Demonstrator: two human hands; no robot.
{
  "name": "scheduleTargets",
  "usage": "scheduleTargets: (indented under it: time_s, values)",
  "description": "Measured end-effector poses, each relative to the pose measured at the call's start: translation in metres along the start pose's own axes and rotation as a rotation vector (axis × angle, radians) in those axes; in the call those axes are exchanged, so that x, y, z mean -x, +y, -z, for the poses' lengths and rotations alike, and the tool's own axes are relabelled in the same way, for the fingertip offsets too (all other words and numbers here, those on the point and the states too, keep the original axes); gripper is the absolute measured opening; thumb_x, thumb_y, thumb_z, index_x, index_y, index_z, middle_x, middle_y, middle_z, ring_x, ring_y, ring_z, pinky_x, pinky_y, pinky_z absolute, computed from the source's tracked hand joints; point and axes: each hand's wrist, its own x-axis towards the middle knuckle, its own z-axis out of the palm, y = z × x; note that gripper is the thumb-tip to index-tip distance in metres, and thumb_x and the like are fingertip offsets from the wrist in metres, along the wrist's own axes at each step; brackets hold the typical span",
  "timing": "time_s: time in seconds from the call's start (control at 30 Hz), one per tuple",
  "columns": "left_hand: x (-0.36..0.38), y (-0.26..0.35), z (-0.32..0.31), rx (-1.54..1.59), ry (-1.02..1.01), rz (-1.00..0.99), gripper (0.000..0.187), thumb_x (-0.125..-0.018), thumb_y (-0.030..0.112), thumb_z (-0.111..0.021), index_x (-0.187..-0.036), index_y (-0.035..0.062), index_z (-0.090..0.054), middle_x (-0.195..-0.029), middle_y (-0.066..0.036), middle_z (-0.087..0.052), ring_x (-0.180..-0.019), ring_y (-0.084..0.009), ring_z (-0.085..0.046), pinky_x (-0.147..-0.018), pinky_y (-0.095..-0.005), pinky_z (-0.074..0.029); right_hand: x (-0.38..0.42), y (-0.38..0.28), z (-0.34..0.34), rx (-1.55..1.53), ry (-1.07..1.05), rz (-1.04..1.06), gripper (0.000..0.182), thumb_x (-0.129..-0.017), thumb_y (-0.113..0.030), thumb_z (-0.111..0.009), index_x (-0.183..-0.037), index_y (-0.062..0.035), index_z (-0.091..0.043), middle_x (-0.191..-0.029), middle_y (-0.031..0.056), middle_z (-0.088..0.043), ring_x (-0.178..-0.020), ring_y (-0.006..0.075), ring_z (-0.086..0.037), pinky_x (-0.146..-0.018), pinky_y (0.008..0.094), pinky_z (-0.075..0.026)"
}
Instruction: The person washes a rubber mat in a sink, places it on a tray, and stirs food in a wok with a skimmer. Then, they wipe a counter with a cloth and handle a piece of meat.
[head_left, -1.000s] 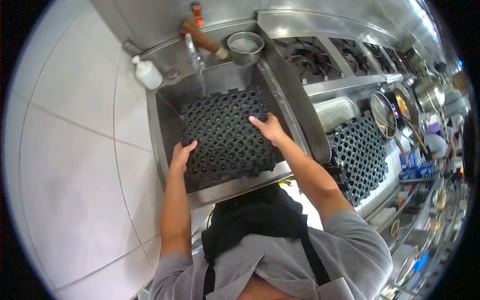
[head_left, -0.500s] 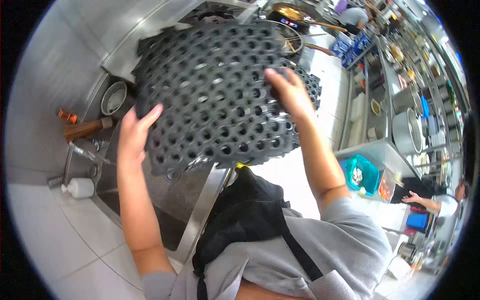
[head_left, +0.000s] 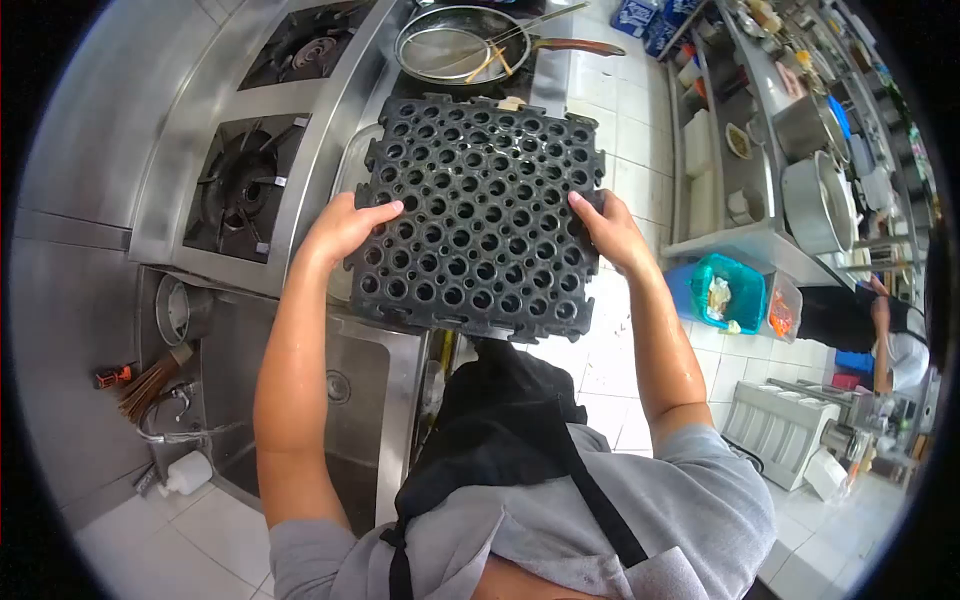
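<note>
Change: since the earlier views the black perforated rubber mat (head_left: 478,232) has left the sink, swung round to the right and now hangs flat in the air over the stove's edge and the floor; judged from this, it is being carried away from the basin.
Sink: the stainless steel sink basin (head_left: 350,400) lies below and left of the mat, with a white soap bottle (head_left: 187,472) and a brown brush (head_left: 150,382) farther left of it.
Burners: two dark gas burners (head_left: 240,185) sit left of the mat.
Left hand: the left hand (head_left: 340,230) grips the mat's left edge, fingers curled over it and clamped.
Right hand: the right hand (head_left: 612,232) clamps the mat's right edge, fingers wrapped around it.
Pan: a round steel pan with utensils (head_left: 462,45) stands just above the mat.
Bin: a teal plastic bin (head_left: 730,292) stands right of the mat.
Co-worker: another person's arm (head_left: 885,330) shows far right of the mat.
</note>
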Motion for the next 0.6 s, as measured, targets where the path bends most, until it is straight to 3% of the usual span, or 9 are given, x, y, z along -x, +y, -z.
scheduleTargets:
  time_s: [0.07,0.1,0.2,0.27,0.37,0.4,0.5,0.57,0.6]
  values:
    - [0.006,0.003,-0.007,-0.163,0.143,-0.013,0.057,-0.084,0.041,-0.076,-0.116,-0.0049,-0.068,-0.112,-0.018,-0.071,-0.104,-0.0265,-0.068,-0.093,-0.0365,-0.05,-0.003,-0.005,0.005,0.28,0.013,0.179,0.067,-0.093,-0.05,-0.066,-0.118,0.0114,-0.059,-0.087,0.0177,-0.068,-0.084,0.0199,-0.067,-0.075,0.0337,-0.053]
    - [0.008,0.005,-0.01,-0.325,0.262,-0.04,0.063,-0.083,0.046,-0.075,-0.114,-0.0083,-0.067,-0.114,-0.024,-0.07,-0.108,-0.0328,-0.068,-0.096,-0.0389,-0.05,-0.001,-0.024,0.014,0.312,-0.107,0.021,0.065,-0.094,-0.047,-0.066,-0.118,0.0131,-0.058,-0.093,0.0247,-0.071,-0.087,0.0287,-0.071,-0.082,0.0399,-0.056]
    - [0.011,0.01,-0.01,-0.392,0.274,-0.069,0.072,-0.081,0.053,-0.075,-0.117,-0.0081,-0.066,-0.119,-0.026,-0.067,-0.113,-0.037,-0.065,-0.1,-0.0416,-0.048,0.005,-0.026,0.006,0.274,-0.11,-0.004,0.062,-0.094,-0.046,-0.066,-0.117,0.011,-0.06,-0.085,0.0226,-0.071,-0.08,0.0332,-0.071,-0.08,0.0422,-0.056]
    - [0.018,0.01,-0.019,-0.535,0.365,-0.103,0.074,-0.084,0.056,-0.072,-0.121,-0.0072,-0.064,-0.123,-0.025,-0.064,-0.117,-0.0387,-0.062,-0.101,-0.0436,-0.047,0.001,-0.007,0.001,0.613,0.145,0.27,0.06,-0.094,-0.047,-0.066,-0.115,0.0091,-0.06,-0.081,0.0203,-0.071,-0.079,0.038,-0.071,-0.079,0.0441,-0.055]
    - [0.034,-0.016,-0.036,-0.583,0.708,-0.311,0.063,-0.091,0.05,-0.067,-0.121,-0.0058,-0.063,-0.121,-0.023,-0.064,-0.115,-0.0393,-0.061,-0.098,-0.0448,-0.048,0.013,-0.023,0.007,0.591,0.215,0.199,0.063,-0.093,-0.046,-0.067,-0.124,0.0068,-0.057,-0.092,0.0241,-0.071,-0.087,0.0425,-0.069,-0.081,0.0449,-0.054]
    - [0.047,-0.021,-0.037,-0.482,0.797,-0.465,0.053,-0.095,0.043,-0.065,-0.119,-0.0039,-0.063,-0.116,-0.023,-0.064,-0.106,-0.0381,-0.064,-0.092,-0.0439,-0.05,0.015,-0.017,0.006,0.485,0.297,0.257,0.067,-0.093,-0.045,-0.068,-0.134,0.0047,-0.05,-0.113,0.0273,-0.068,-0.103,0.0382,-0.068,-0.086,0.0425,-0.054]
    - [0.125,-0.05,-0.045,-0.125,1.041,-0.552,0.036,-0.093,0.026,-0.072,-0.116,-0.0001,-0.064,-0.106,-0.016,-0.067,-0.091,-0.0255,-0.066,-0.082,-0.0374,-0.052,0.013,0.011,-0.012,0.097,0.216,0.247,0.071,-0.093,-0.044,-0.07,-0.14,0.0035,-0.045,-0.128,0.026,-0.062,-0.115,0.033,-0.063,-0.094,0.0405,-0.051]
    - [0.181,-0.101,-0.056,-0.121,1.188,-0.536,0.032,-0.092,0.02,-0.072,-0.116,0.0007,-0.063,-0.101,-0.014,-0.068,-0.089,-0.0229,-0.066,-0.081,-0.0366,-0.053,0.005,0.031,-0.023,0.028,0.06,0.374,0.07,-0.093,-0.042,-0.071,-0.139,0.0044,-0.046,-0.128,0.0218,-0.062,-0.116,0.0289,-0.06,-0.098,0.0384,-0.049]
    - [0.205,-0.136,-0.065,-0.055,1.205,-0.405,0.033,-0.092,0.021,-0.073,-0.116,0.0009,-0.063,-0.1,-0.013,-0.068,-0.088,-0.0227,-0.066,-0.081,-0.0365,-0.053,-0.002,0.038,-0.022,-0.159,-0.05,0.284,0.069,-0.093,-0.04,-0.072,-0.138,0.0045,-0.046,-0.127,0.0208,-0.062,-0.115,0.0283,-0.061,-0.099,0.0379,-0.049]
